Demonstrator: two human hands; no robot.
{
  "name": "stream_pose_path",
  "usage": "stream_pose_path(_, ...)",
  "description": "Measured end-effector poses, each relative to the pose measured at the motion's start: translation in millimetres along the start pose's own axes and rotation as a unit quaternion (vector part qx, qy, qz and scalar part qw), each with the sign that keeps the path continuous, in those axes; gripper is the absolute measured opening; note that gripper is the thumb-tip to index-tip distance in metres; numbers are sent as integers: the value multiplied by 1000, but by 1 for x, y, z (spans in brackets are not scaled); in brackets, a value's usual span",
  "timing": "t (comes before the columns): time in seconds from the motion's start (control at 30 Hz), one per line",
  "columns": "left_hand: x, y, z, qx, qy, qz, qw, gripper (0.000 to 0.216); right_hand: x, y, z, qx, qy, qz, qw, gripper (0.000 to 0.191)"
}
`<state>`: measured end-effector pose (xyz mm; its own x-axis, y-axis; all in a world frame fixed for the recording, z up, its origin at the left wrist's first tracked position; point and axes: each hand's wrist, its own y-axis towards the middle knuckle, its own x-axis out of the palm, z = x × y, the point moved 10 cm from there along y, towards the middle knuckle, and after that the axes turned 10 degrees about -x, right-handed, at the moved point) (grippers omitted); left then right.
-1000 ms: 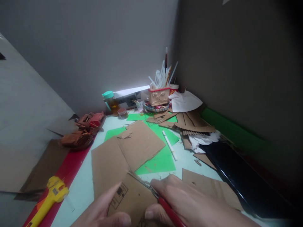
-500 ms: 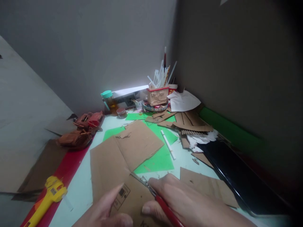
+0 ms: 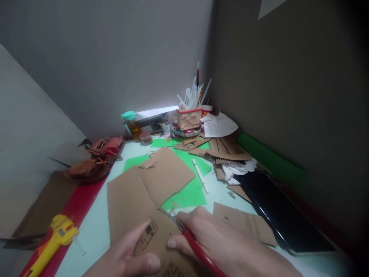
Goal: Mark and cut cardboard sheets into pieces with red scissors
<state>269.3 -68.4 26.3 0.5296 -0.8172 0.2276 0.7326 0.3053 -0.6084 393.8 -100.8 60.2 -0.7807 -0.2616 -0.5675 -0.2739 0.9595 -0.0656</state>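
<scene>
A large brown cardboard sheet point(image 3: 127, 207) with printed markings lies in front of me, creased across its middle. My left hand point(image 3: 129, 250) grips its near part, with thumb and index finger spread over the printed label and the other fingers hidden. In my right hand point(image 3: 201, 234) is a pair of red-handled scissors point(image 3: 196, 246). Their thin metal blades point away to the left, at the sheet's right edge near the crease. The right thumb lies over the cardboard, and the lower handles run out of view.
A yellow glue gun point(image 3: 54, 238) lies at the left edge. Green paper point(image 3: 187, 196) and a white stick point(image 3: 200, 176) lie beyond the cardboard. A black tablet-like slab point(image 3: 285, 211) and cardboard scraps point(image 3: 245, 221) are at right. A straw-filled box point(image 3: 188, 119) and a lidded jar point(image 3: 131, 125) stand behind.
The view has shifted slightly, so most things sit a little further left. More printed lettering shows on the near cardboard. Both hands keep nearly the same hold.
</scene>
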Motion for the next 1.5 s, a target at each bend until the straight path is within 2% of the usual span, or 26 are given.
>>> stream_pose_path(0.2, -8, 4, -10, -6, -52, 17, 998, 65, 1, 3, 0, -1, 4, 11, 1000, 40)
stream_pose_path(0.43, -10, 3, -11, 3, -29, 21, 999, 72, 3, -3, -4, -1, -9, 42, 999, 48)
stream_pose_path(0.57, -1, 4, -10, 13, 23, -21, 999, 66, 9, -14, 3, 30, -13, 52, 998, 45)
stream_pose_path(0.73, 9, 6, -14, 22, -11, -57, 998, 67, 8, -21, 0, 24, -26, 59, 998, 46)
stream_pose_path(0.9, -3, 10, -20, 15, 23, -23, 999, 80, 5, -16, -7, -8, -56, 68, 996, 48)
stream_pose_path(1.0, -8, 13, -21, 17, 31, -16, 999, 79, 7, -16, -4, -6, -59, 81, 995, 49)
stream_pose_path(1.2, 10, 13, -21, 33, -14, -100, 994, 65, 13, -22, 2, 32, -56, 78, 995, 51)
stream_pose_path(1.37, 24, 1, -16, 28, 11, -123, 992, 62, 0, -34, -3, 37, -77, 66, 994, 52)
stream_pose_path(1.5, 13, -9, -11, 17, -49, -92, 994, 68, -30, -54, -6, 42, -137, 96, 985, 49)
